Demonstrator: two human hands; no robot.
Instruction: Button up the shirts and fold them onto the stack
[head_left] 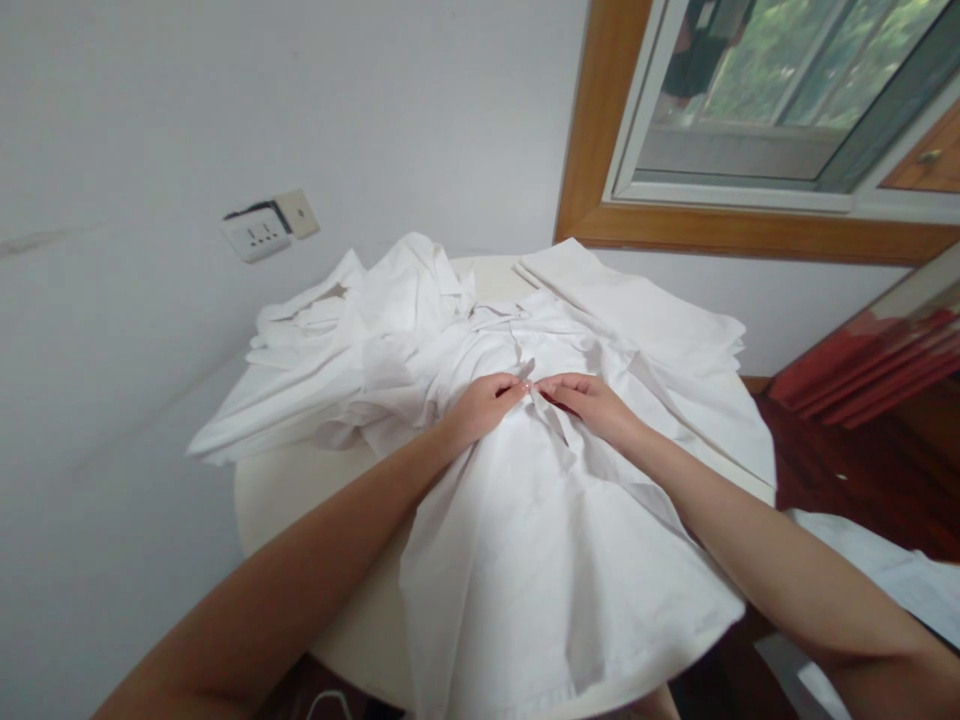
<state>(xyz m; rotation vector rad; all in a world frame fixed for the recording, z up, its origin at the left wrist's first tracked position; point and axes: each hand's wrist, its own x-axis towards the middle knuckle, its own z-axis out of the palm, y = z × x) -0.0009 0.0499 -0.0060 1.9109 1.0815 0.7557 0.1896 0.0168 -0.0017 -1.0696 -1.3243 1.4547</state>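
A white garment (525, 560), which looks like a shirt or coat, lies spread over the round table (289, 495), its lower part draping toward me. At its middle, my left hand (491, 400) pinches the front edge of the cloth. Close beside it, my right hand (585, 398) also pinches the cloth, and the fingertips of both hands nearly meet. A small pale spot shows at the fingertips, perhaps a button, too small to be sure. Folds hide part of the fabric under my fingers.
More white cloth (300, 370) is heaped at the table's left, and folded white cloth (637, 300) lies at the back right. A wall socket (259, 234) and a wood-framed window (750, 225) are behind. Red curtain (870, 365) hangs at right; white fabric (892, 560) lies below.
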